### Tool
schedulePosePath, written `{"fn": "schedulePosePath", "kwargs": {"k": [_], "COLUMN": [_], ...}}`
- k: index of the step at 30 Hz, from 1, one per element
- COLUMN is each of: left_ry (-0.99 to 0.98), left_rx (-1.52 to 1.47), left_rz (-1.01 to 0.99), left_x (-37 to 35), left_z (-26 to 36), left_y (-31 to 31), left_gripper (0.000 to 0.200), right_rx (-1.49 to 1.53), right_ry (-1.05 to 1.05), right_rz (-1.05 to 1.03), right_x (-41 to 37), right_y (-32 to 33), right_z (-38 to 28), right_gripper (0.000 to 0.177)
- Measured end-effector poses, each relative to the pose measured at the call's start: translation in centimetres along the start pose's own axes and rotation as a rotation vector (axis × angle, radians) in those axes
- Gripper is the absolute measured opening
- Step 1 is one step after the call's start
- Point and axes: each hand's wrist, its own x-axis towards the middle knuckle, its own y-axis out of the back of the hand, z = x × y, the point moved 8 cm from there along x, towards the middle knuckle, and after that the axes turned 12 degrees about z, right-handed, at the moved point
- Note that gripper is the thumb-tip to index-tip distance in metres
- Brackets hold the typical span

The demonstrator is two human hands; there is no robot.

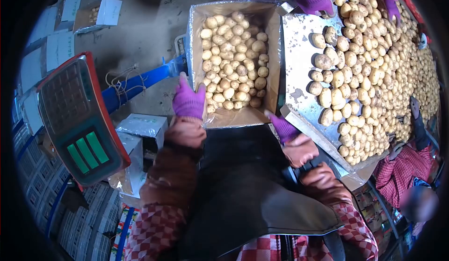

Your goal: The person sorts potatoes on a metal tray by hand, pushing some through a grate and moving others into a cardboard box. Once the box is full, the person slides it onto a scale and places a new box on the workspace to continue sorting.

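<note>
An open cardboard box [243, 118], lined with clear plastic and filled with many potatoes [229, 62], stands upright in front of me. My left hand [189, 101], in a purple knitted glove, grips the box's left wall near its front corner. At the near right corner is my right hand [284, 128], gloved the same way, with a finger reaching over the rim; its other fingers are partly hidden. Both hands appear closed on the cardboard.
Right of the box, a metal sorting table [299, 73] carries a large heap of potatoes [365, 73]. Another person's purple-gloved hand [314, 1] rests at its far edge; a person in a checked sleeve [402, 174] is lower right. A scale display [84, 120] and stacked cartons [61, 50] stand left.
</note>
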Motion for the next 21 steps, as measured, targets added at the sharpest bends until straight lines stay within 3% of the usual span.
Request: {"fn": "schedulePosePath", "kwargs": {"k": [2, 5, 8, 11, 12, 16, 19, 21], "left_ry": [0.066, 0.041, 0.211, 0.023, 0.007, 0.113, 0.109, 0.102], "left_rx": [0.09, -0.027, -0.205, 0.201, 0.192, 0.037, 0.107, 0.068], "left_rz": [-0.307, -0.37, -0.201, -0.154, -0.085, -0.29, -0.28, -0.274], "left_x": [1.2, 4.1, 5.4, 1.4, 1.1, 1.3, 1.2, 1.1], "left_z": [-3.2, -8.7, -12.7, -8.0, -7.5, -8.4, -7.4, -7.3], "left_y": [-6.8, -7.5, -7.0, -5.5, -4.7, -6.2, -5.2, -4.9], "left_gripper": [0.055, 0.052, 0.049, 0.05, 0.049, 0.046, 0.047, 0.048], "right_rx": [-0.094, -0.158, -0.162, -0.145, -0.145, -0.128, 0.026, -0.131], "right_ry": [0.057, 0.087, 0.104, 0.108, 0.111, 0.115, 0.165, 0.187], "right_rz": [-0.016, -0.046, -0.026, -0.041, -0.052, -0.074, 0.196, 0.121], "right_x": [2.5, 4.3, 3.6, 5.0, 5.4, 5.7, 5.8, 5.7], "right_y": [-2.8, -5.7, -6.7, -6.4, -6.1, -6.2, -6.6, -7.0], "right_z": [-0.7, -1.7, -1.9, -1.0, -1.0, -0.2, 0.7, 1.2], "right_gripper": [0.055, 0.056, 0.058, 0.059, 0.059, 0.061, 0.06, 0.062]}}
